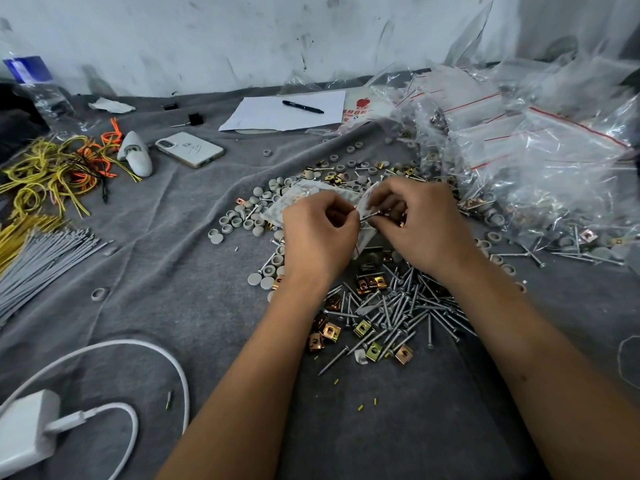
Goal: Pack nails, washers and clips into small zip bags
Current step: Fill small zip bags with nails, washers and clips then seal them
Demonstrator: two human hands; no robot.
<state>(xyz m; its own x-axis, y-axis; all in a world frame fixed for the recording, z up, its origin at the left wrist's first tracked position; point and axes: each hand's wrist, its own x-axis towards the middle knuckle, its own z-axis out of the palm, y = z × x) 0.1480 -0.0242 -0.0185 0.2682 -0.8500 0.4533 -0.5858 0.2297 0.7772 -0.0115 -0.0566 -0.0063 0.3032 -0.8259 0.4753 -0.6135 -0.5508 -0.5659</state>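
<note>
A small zip bag (363, 206) sits between the two hands, held just above the grey cloth (173, 258). The left hand (317, 233) has its fingers curled and pinches the bag's edge together with the tip of a nail (370, 214). The right hand (426, 225) curls over the bag's other side and pinches the same nail; a brass-coloured clip (401, 224) shows under its fingers. Just below the wrists lies a loose heap of nails (401, 306) mixed with brass clips (363, 328). Beyond and to the left of the left hand, grey round washers (242, 221) are scattered. To the right of the right hand rises a pile of clear zip bags (540, 157) with red strips.
</note>
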